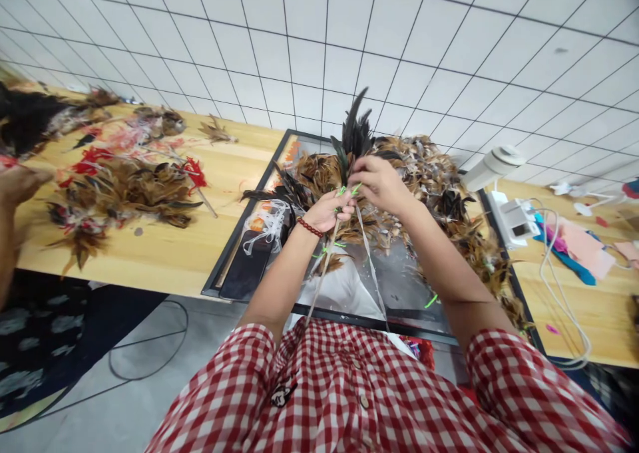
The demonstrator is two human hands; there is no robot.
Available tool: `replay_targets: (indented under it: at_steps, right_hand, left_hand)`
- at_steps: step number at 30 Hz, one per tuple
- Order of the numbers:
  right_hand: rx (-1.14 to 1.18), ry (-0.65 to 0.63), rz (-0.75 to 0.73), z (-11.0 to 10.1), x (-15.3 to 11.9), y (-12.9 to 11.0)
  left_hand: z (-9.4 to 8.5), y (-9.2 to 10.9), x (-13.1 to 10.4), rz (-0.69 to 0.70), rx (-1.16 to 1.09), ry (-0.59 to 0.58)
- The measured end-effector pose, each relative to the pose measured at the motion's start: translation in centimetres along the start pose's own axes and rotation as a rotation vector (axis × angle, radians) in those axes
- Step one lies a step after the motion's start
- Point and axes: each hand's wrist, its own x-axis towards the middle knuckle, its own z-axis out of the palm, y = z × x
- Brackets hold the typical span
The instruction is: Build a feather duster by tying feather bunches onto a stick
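Over a black-framed glassy tray (399, 287), my left hand (332, 210) is closed around the lower end of a bundle of dark feathers (355, 134) that points up. My right hand (377, 180) touches the bundle from the right, its fingers bent together at the feather base. Bright green ties (355, 189) show between the hands. A white ribbon (368, 250) hangs down from them, and a thin stem hangs beside it. Brown feathers (314, 173) lie behind my left hand. What my right fingertips pinch is too small to make out.
A large heap of brown feathers (424, 167) covers the tray's right side. White strings (268, 223) lie at its left. A white cylinder (494, 167) and a charger with cable (519, 220) stand right. Feather bunches (134, 187) and another person's hand (20, 183) are at left.
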Motion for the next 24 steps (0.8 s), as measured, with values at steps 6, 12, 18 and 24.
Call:
replay_targets:
  at_steps: [6,12,18,24]
  right_hand:
    - [0.741,0.126,0.719,4.2,-5.9,-1.8]
    - [0.554,-0.171,0.636,0.4,-7.5,-3.5]
    - [-0.291,-0.471,0.215,-5.1,-1.7,-4.5]
    - [0.061,-0.944,0.271,-4.7,2.0,1.3]
  left_hand:
    - [-0.3,0.3,0.2,0.061,0.065,0.035]
    - [0.0,-0.8,1.0,0.07,0.245,0.095]
    - [1.7,-3.6,1.5,0.021,0.512,0.195]
    - [4.0,-4.9,-0.6,-0.143,0.852,-0.081]
